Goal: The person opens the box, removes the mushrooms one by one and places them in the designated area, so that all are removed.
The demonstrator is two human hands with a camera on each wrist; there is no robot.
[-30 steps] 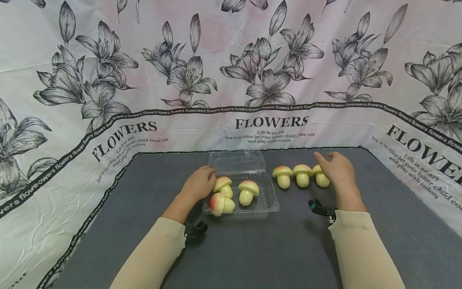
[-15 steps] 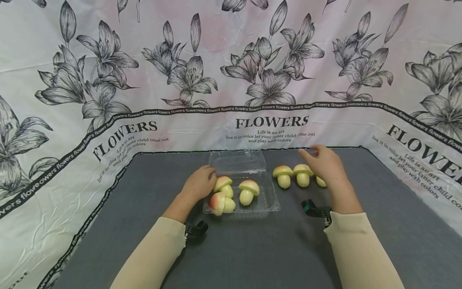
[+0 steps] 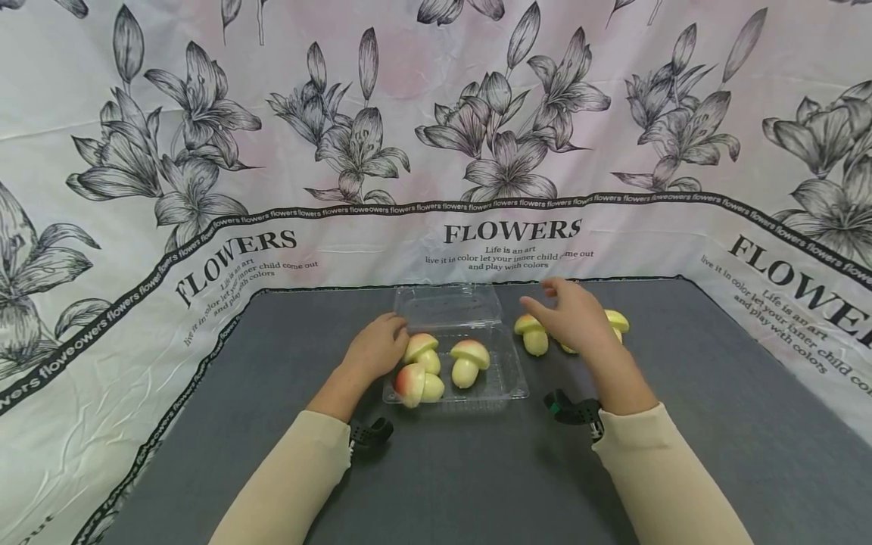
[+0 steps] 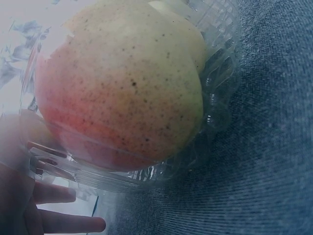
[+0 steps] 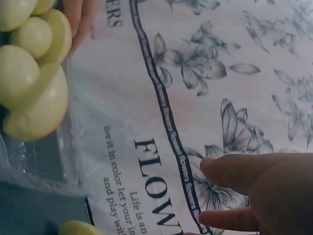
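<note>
The left hand (image 3: 376,347) rests at the left rim of the clear plastic clamshell box (image 3: 507,390) on the grey bench (image 3: 477,469), fingers loosely curled against it, touching a pale yellow toy mushroom with a pink cap (image 3: 422,350); three such mushrooms sit inside; the right hand (image 3: 579,322) hovers over the row of loose yellow mushrooms (image 3: 534,334) just right of the box, fingers spread, gripping nothing.
</note>
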